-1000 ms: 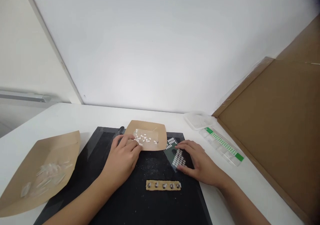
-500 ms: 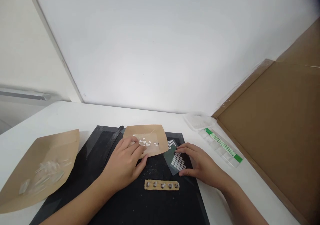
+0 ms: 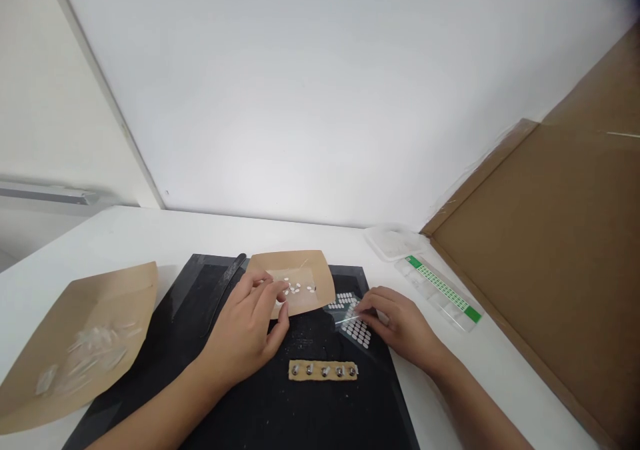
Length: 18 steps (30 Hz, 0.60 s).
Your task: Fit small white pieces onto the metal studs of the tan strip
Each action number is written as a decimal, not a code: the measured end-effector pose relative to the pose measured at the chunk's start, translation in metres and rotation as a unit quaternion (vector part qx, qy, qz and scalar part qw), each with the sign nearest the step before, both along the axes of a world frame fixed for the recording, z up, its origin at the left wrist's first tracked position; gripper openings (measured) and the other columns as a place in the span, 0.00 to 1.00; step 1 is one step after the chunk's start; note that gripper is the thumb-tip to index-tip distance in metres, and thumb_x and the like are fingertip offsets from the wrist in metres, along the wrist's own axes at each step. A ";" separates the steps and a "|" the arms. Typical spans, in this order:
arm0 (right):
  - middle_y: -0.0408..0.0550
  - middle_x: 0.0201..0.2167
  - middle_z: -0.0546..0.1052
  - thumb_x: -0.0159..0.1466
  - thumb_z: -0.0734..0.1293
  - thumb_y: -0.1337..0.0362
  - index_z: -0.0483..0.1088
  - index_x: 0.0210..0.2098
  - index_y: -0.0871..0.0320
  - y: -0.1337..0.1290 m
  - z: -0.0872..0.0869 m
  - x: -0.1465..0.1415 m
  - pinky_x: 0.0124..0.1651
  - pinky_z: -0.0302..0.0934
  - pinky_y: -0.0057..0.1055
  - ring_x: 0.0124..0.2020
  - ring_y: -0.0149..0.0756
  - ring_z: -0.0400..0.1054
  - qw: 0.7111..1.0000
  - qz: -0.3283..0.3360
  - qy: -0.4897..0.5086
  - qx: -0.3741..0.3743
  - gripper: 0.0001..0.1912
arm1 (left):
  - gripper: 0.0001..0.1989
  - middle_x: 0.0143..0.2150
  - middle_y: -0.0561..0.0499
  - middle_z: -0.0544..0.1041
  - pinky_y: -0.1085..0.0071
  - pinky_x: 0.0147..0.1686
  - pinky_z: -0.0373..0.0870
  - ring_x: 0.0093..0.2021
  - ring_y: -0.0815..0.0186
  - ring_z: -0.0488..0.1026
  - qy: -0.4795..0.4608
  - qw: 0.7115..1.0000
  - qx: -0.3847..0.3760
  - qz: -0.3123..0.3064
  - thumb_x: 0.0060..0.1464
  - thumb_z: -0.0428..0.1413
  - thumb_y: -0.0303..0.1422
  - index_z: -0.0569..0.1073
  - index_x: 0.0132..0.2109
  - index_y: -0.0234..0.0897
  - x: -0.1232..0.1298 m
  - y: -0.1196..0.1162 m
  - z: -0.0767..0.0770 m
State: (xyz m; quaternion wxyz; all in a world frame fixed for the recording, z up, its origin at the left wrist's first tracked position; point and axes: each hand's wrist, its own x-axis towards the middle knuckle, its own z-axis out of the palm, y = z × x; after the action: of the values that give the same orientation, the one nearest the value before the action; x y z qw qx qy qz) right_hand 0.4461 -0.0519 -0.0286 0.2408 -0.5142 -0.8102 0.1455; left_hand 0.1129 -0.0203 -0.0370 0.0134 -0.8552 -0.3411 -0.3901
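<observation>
My left hand [image 3: 253, 317] reaches into a small brown paper tray [image 3: 323, 273], its fingers bent and its thumb apart from them. The fingertips are at small white oval pieces [image 3: 296, 289] lying inside; some are hidden under the hand. My right hand [image 3: 397, 320] is closed, thumb and fingers pinched on a clear sheet of white oval stickers [image 3: 356, 333]. This sheet looks bent, with a bright edge near the fingertips. Closer to me lies a tan strip [image 3: 324, 371] bearing a row of several shiny round studs with small whitish bits on them.
A black mat [image 3: 260, 410] lies under the work, with a dark nail file [image 3: 225, 290] on it. At left stands a larger paper tray [image 3: 45, 343] of clear plastic pieces. To the right are a clear case with a green label [image 3: 443, 290], a translucent lid [image 3: 395, 242] and cardboard [image 3: 550, 237].
My right hand's fingers have closed together onto the sticker sheet, which lay flat and now looks bent. My left hand has shifted slightly within the tray, its thumb drawn in.
</observation>
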 end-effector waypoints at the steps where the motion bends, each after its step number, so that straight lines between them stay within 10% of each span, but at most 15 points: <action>1: 0.48 0.40 0.81 0.74 0.68 0.61 0.78 0.42 0.50 0.000 0.000 0.001 0.43 0.72 0.38 0.42 0.44 0.76 1.000 -0.011 0.015 0.009 0.06 | 0.14 0.42 0.43 0.79 0.53 0.53 0.73 0.54 0.48 0.71 -0.001 1.000 0.000 -0.001 0.67 0.55 0.25 0.69 0.58 0.32 0.000 0.000 0.000; 18: 0.48 0.39 0.81 0.73 0.68 0.64 0.78 0.41 0.52 0.001 -0.003 -0.001 0.31 0.69 0.33 0.34 0.40 0.74 0.969 -0.121 0.072 0.205 0.05 | 0.05 0.38 0.48 0.83 0.57 0.50 0.76 0.48 0.53 0.74 -0.032 0.995 0.088 -0.018 0.67 0.60 0.23 0.76 0.49 0.34 0.002 0.001 0.002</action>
State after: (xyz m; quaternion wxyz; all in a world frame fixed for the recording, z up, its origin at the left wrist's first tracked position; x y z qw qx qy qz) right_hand 0.4450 -0.0510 -0.0315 0.4149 -0.5360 -0.7350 -0.0175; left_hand 0.1146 -0.0195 -0.0347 0.0706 -0.8440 -0.2901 -0.4456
